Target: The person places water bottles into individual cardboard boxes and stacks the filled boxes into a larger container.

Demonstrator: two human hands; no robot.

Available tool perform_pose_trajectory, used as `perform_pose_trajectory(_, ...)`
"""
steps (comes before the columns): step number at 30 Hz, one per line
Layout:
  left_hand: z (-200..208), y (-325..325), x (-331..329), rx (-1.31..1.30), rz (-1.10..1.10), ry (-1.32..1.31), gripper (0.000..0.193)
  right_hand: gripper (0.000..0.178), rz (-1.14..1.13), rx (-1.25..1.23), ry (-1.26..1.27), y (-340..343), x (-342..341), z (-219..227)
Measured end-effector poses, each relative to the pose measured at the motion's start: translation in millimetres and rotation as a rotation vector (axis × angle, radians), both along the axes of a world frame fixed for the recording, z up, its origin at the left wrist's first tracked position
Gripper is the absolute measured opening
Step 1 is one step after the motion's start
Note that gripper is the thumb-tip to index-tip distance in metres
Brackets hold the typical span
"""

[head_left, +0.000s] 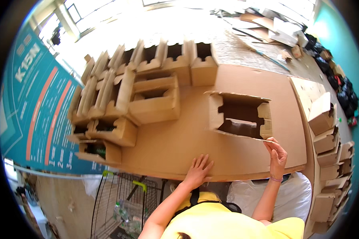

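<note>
An open cardboard box [216, 113] lies on the right part of the cardboard-covered table [195, 139], its open side facing up. A pale strip shows on its inner wall. My right hand [276, 158] pinches the near edge of this box at its right corner, fingertips pressed together on the cardboard. Flat on the table near its front edge, my left hand [198, 172] rests with fingers apart, holding nothing. To the left stand several similar cardboard boxes [155, 105] in rows, open at the top with notched flaps.
A teal printed board [36, 107] rises along the left. Below the table stands a wire cart [107, 203] with plastic bottles. More cardboard boxes [327, 151] line a board at right. Flattened cardboard [263, 24], a broom [267, 55] and black bags [347, 95] lie on the floor beyond.
</note>
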State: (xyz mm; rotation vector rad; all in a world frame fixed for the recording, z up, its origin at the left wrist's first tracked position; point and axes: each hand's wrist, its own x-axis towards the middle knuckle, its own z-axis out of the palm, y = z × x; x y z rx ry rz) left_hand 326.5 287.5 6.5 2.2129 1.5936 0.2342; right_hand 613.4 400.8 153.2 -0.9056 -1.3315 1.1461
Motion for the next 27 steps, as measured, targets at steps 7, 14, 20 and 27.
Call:
perform_pose_trajectory(7, 27, -103, -55, -0.029, 0.174, -0.139, 0.06, 0.052, 0.395, -0.157, 0.15, -35, -94, -9)
perform_pose_trajectory(14, 59, -214, -121, -0.032, 0.714, -0.558, 0.041, 0.036, 0.438, -0.24, -0.041, -53, -154, -21)
perform_pose_trajectory(20, 10, -322, -180, 0.272, 1.54, -0.771, 0.018, 0.04, 0.229, 0.098, -0.78, -36, -157, 19)
perform_pose_trajectory(27, -169, -512, -216, -0.139, 1.827, -0.229, 0.024, 0.028, 0.579, 0.756, -1.391, -53, -256, 74)
